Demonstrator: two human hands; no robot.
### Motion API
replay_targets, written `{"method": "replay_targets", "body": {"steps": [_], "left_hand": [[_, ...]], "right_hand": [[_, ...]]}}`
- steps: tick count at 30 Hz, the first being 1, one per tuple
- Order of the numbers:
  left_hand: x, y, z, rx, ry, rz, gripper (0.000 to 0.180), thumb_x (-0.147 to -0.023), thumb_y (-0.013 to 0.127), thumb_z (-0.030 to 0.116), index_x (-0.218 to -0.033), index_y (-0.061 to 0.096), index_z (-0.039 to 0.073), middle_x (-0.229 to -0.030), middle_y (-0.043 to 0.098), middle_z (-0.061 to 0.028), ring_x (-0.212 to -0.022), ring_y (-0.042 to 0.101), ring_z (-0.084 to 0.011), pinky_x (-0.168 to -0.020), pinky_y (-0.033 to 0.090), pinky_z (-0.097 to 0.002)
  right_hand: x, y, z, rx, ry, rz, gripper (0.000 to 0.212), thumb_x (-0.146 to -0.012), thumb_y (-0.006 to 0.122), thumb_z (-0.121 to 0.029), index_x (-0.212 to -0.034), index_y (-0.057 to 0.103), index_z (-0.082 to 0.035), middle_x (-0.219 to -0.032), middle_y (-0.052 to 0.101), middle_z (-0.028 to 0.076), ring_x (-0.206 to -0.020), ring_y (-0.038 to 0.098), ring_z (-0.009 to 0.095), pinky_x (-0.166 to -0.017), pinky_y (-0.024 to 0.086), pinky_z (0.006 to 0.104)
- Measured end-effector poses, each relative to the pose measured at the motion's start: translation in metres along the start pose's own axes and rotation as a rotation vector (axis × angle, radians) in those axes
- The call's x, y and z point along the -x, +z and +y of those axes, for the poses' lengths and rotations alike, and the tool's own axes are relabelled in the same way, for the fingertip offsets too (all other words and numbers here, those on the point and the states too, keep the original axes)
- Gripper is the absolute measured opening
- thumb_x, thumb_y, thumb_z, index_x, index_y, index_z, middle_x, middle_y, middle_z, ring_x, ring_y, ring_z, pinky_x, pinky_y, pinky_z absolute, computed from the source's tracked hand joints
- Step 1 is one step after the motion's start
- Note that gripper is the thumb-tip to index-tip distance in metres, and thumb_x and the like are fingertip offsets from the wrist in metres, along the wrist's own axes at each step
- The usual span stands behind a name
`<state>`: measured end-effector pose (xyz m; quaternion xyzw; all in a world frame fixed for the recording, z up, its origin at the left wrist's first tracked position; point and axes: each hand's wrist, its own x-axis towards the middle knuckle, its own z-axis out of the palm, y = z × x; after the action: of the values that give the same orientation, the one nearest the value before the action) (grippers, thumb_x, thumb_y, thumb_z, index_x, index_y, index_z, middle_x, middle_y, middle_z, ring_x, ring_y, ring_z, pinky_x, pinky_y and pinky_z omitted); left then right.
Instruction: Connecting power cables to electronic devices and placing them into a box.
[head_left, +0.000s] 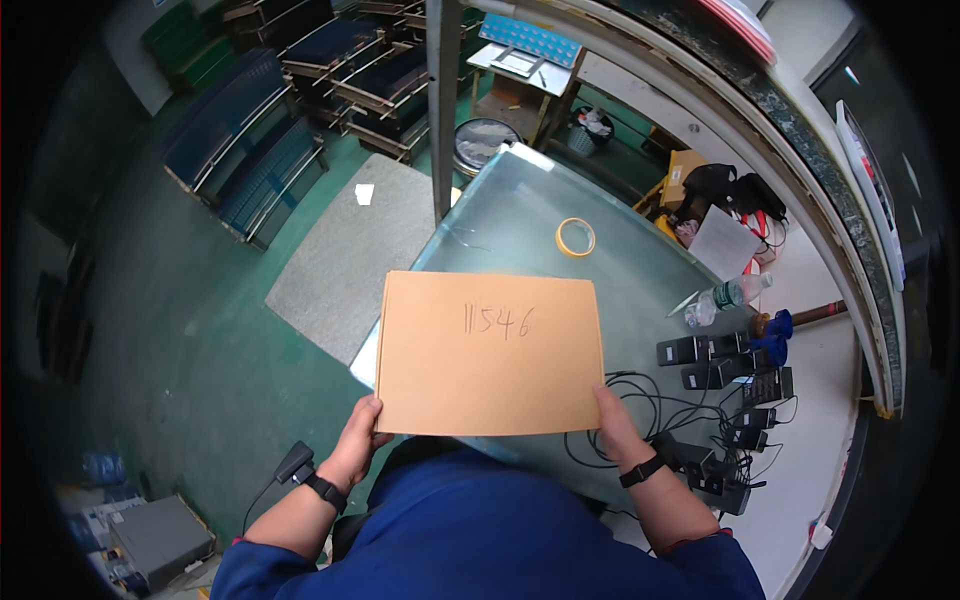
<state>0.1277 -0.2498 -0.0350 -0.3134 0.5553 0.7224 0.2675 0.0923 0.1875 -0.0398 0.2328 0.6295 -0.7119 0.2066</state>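
A flat brown cardboard box [488, 380], handwriting on its upper face, is held up before me over the near part of the table. My left hand [357, 437] grips its lower left corner. At the lower right corner, my right hand [617, 425] clasps the other side. The fingers beneath the box are mostly hidden. Beyond it, a yellow roll of tape [575, 237] lies on the glass-like tabletop [500, 225]. Looped black cables [640, 385] lie close to my right hand.
Several black adapters [715, 360] and a clear plastic bottle [715, 303] crowd the table's right side. A metal post [443, 110] rises by its far left corner. Racks with dark trays [245, 140] stand at the far left. A grey box [160, 540] sits at lower left.
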Motion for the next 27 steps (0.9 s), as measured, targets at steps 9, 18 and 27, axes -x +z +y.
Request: {"method": "replay_targets", "body": {"steps": [9, 18, 27], "left_hand": [[0.007, 0.007, 0.002, 0.043, 0.025, -0.012, 0.052, -0.107, 0.045, 0.052, -0.144, 0.046, 0.016, -0.141, 0.056, -0.0032, -0.128, 0.052, -0.0181, -0.108, 0.040, -0.0427], [0.002, 0.013, -0.007, 0.091, 0.061, 0.013, 0.052, -0.108, 0.043, 0.049, -0.145, 0.048, 0.013, -0.140, 0.059, -0.0048, -0.128, 0.055, -0.0190, -0.110, 0.042, -0.0434], [0.010, 0.016, -0.003, 0.135, 0.025, 0.015, 0.048, -0.108, 0.052, 0.041, -0.147, 0.048, 0.013, -0.139, 0.059, -0.0032, -0.126, 0.057, -0.0174, -0.105, 0.045, -0.0381]], "right_hand": [[-0.006, 0.009, -0.004, 0.039, -0.034, 0.028, 0.048, -0.110, 0.046, -0.035, -0.137, 0.056, 0.003, -0.129, 0.065, 0.012, -0.120, 0.059, 0.019, -0.105, 0.044, 0.0339], [-0.155, 0.014, -0.101, 0.436, -0.196, 0.116, 0.053, -0.106, 0.051, -0.040, -0.132, 0.060, 0.005, -0.128, 0.067, 0.017, -0.120, 0.061, 0.029, -0.104, 0.044, 0.0390], [-0.205, 0.003, -0.116, 0.689, -0.005, 0.081, 0.053, -0.093, 0.061, -0.030, -0.131, 0.062, 0.007, -0.125, 0.068, 0.021, -0.121, 0.061, 0.032, -0.103, 0.045, 0.0395]]}}
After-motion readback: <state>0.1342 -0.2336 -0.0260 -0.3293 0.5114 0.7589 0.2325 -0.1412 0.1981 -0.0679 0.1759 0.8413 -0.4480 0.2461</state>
